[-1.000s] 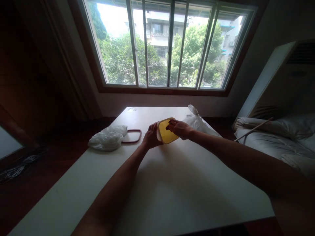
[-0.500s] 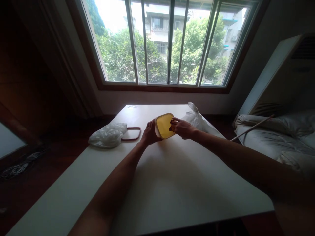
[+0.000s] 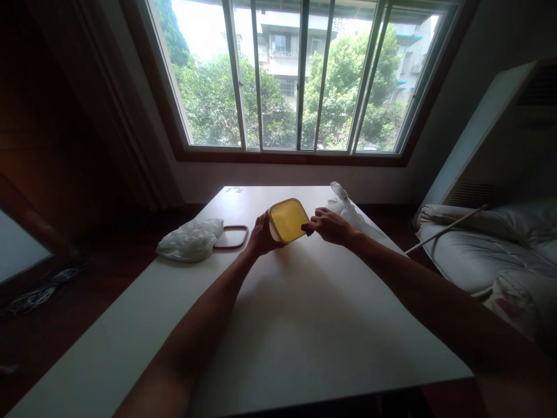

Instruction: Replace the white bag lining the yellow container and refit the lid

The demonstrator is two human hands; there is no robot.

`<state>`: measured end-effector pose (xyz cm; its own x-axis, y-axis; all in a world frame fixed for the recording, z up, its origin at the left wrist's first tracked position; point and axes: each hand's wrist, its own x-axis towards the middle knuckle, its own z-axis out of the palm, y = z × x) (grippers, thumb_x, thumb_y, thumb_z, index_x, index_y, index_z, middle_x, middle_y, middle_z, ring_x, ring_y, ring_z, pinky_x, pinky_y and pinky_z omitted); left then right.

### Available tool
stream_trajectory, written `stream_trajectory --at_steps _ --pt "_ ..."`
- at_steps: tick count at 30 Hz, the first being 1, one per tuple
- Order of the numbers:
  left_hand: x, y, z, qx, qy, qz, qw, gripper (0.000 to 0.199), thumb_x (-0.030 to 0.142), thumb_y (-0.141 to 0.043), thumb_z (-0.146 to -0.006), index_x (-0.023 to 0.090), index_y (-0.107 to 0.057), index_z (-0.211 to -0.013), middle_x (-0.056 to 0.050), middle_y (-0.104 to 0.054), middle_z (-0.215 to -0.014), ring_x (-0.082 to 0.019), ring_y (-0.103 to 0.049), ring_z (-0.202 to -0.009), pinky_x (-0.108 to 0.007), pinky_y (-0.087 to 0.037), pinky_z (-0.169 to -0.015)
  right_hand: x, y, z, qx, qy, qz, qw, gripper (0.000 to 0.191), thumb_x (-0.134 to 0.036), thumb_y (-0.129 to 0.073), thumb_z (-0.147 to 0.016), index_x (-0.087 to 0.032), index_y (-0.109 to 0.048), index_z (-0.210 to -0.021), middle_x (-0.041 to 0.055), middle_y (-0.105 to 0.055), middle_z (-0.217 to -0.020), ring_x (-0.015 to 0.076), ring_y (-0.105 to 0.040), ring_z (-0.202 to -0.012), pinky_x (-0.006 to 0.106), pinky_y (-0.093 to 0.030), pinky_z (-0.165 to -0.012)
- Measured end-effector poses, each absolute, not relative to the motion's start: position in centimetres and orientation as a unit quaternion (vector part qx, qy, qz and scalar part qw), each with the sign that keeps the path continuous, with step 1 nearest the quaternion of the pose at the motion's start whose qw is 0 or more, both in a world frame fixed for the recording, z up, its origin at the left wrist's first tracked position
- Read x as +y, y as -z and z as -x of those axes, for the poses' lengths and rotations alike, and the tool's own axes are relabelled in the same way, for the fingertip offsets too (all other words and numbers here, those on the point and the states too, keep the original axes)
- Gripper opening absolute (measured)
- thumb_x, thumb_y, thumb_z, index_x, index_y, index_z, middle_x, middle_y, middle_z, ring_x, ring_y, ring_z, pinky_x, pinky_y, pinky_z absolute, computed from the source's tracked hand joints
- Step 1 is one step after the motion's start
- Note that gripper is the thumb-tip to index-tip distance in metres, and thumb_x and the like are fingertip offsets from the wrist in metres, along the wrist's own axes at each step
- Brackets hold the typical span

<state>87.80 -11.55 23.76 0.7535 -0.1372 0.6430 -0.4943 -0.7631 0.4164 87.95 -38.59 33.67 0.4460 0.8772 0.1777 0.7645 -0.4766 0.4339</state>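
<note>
A square yellow plastic container (image 3: 288,220) is tilted above the white table, its open side toward me. Wrapped round its left side is my left hand (image 3: 261,238). My right hand (image 3: 331,225) is closed on a small dark piece (image 3: 307,230), which lies at the container's right rim; whether it is cloth or sponge I cannot tell. On the table to the left lies a lid with a dark red rim (image 3: 232,237), partly covered by a crumpled white plastic bag (image 3: 191,239).
Behind my right hand stands a knotted white plastic bag (image 3: 346,210) on the white table (image 3: 331,331). To the right are a padded seat (image 3: 461,249) with a thin stick (image 3: 446,228) across it. A window (image 3: 278,87) fills the wall ahead.
My right hand has drawn back from the container's inside to its right rim, with the dark piece in it. The container and my left hand have shifted slightly left.
</note>
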Motion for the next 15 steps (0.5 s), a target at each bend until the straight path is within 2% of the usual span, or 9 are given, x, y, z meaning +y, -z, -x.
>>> stream_trajectory --at_steps 4,10,15 --pt "-11.7 -23.9 -87.9 -0.166 -0.307 -0.891 0.291 0.128 0.045 -0.091 -0.050 0.020 -0.016 -0.151 -0.020 -0.043 -0.141 -0.045 -0.044 -0.127 -0.064 -0.047 -0.096 -40.0 -33.4 -88.0 0.390 -0.227 -0.891 0.043 0.027 -0.006 -0.045 -0.092 -0.013 -0.071 -0.099 0.0121 -0.071 -0.096 0.0244 -0.060 -0.094 0.038 -0.040 -0.094" --pt "-11.7 -24.1 -88.9 -0.163 -0.298 -0.890 0.305 0.128 0.047 -0.091 -0.051 0.019 -0.018 -0.152 -0.020 -0.046 -0.137 -0.045 -0.045 -0.125 -0.062 -0.048 -0.095 -41.2 -30.4 -89.2 0.254 -0.266 -0.915 -0.165 0.028 -0.010 -0.050 -0.086 -0.014 -0.072 -0.104 0.0108 -0.073 -0.103 0.0243 -0.063 -0.102 0.034 -0.046 -0.095" --pt "-11.2 -23.9 -90.2 -0.138 -0.279 -0.877 0.365 0.126 0.049 -0.091 -0.050 0.019 -0.022 -0.151 -0.019 -0.047 -0.135 -0.042 -0.049 -0.123 -0.060 -0.050 -0.094 -41.3 -28.2 -90.1 0.151 -0.245 -0.926 -0.244 0.031 -0.014 -0.051 -0.085 -0.015 -0.072 -0.107 0.0102 -0.075 -0.106 0.0253 -0.069 -0.099 0.033 -0.051 -0.093"
